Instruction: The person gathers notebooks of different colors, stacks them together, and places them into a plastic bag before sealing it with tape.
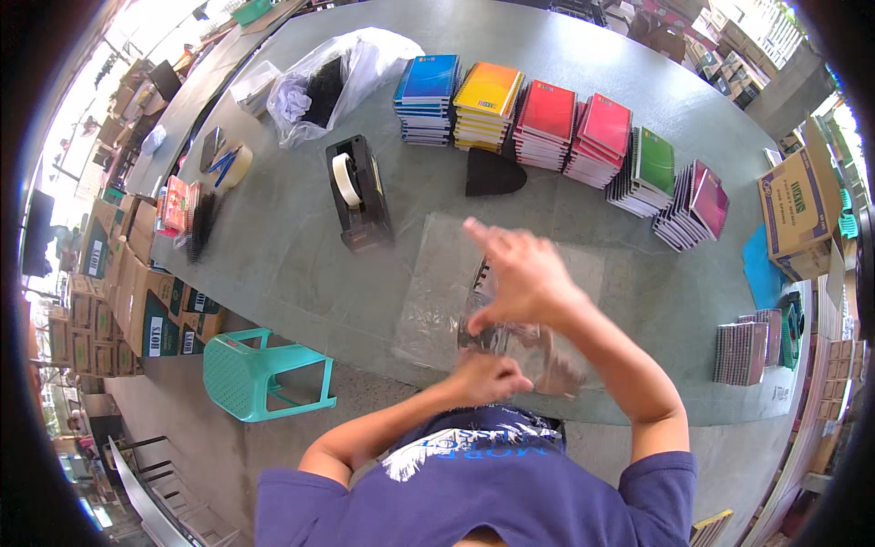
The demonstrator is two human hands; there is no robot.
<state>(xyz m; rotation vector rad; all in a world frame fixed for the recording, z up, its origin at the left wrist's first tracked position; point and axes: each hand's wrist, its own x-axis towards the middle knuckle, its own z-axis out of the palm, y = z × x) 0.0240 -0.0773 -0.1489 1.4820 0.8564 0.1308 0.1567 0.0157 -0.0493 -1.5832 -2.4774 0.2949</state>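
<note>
Clear plastic sheets or bags lie on the table's near side, under and around both my hands. Between the hands, a dark wire-bound item shows in part, its black coil visible; my arm and fingers cover most of it. My right hand hovers over it with thumb and fingers spread apart, slightly blurred. Close to the table's near edge is my left hand, fingers curled at the plastic's lower edge. Whatever lies inside those fingers is hidden.
Stacks of spiral notebooks in blue, yellow, red, green and purple curve across the far side. A black tape dispenser stands left, near a white plastic bag. Small notebooks and a carton sit right; a green stool stands left.
</note>
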